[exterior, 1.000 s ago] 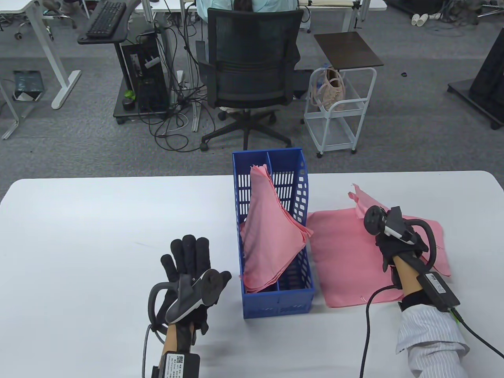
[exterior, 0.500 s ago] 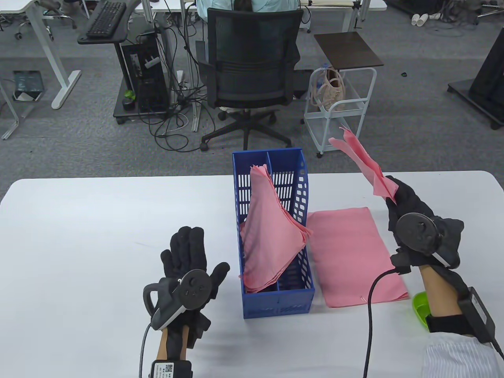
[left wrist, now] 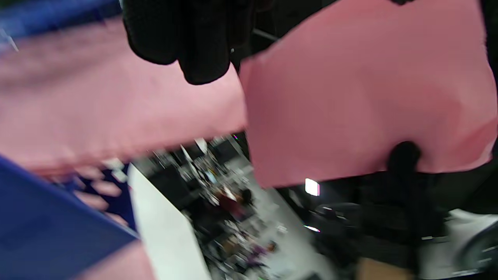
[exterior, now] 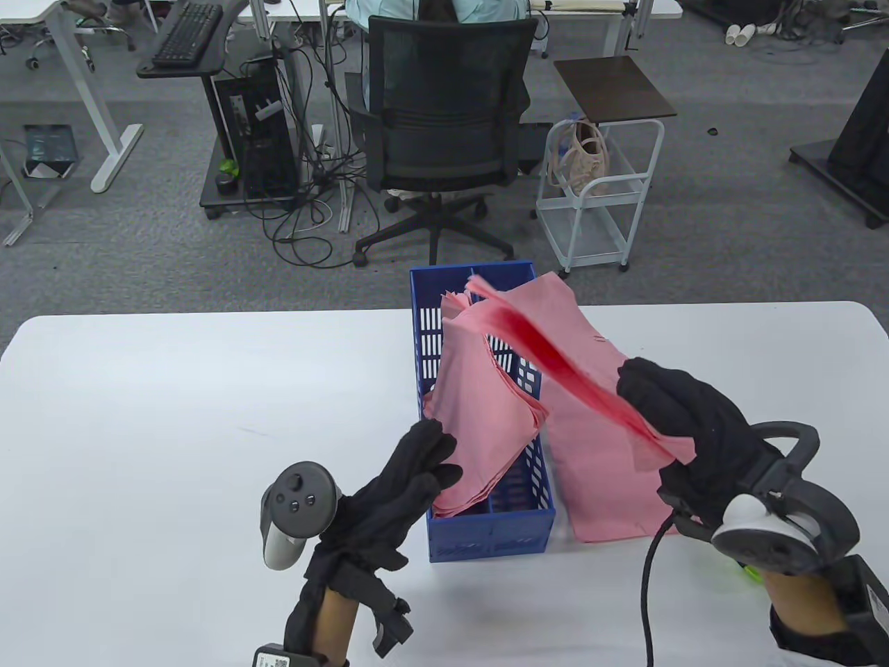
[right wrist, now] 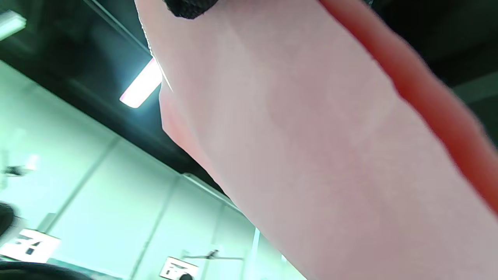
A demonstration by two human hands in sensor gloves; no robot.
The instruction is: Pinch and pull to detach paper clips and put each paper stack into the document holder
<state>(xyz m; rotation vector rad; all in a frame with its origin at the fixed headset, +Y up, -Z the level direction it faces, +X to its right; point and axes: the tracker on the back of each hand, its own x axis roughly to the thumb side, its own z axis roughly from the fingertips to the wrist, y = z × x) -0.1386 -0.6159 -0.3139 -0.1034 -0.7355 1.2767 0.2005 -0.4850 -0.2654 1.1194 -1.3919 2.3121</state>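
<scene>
A blue document holder [exterior: 490,536] stands mid-table with one pink paper stack [exterior: 479,417] leaning in its left compartment. My right hand [exterior: 649,410] grips a second pink stack [exterior: 555,326] by its near end and holds it tilted in the air over the holder's right side. This stack fills the right wrist view [right wrist: 311,155] and shows in the left wrist view [left wrist: 369,89]. My left hand [exterior: 437,458] reaches to the holder's left wall, its fingers [left wrist: 194,46] straight against the leaning stack. A third pink stack [exterior: 597,486] lies flat right of the holder. No clip is clearly visible.
A sliver of something green [exterior: 749,572] peeks out under my right wrist near the table's front edge. Beyond the table's far edge stand an office chair [exterior: 444,125] and a white cart [exterior: 597,194]. The white table [exterior: 173,417] stretches bare to the left.
My right hand lifted a pink stack from the right of the table and swung it left over the holder. My left hand left the table and reached right to the holder.
</scene>
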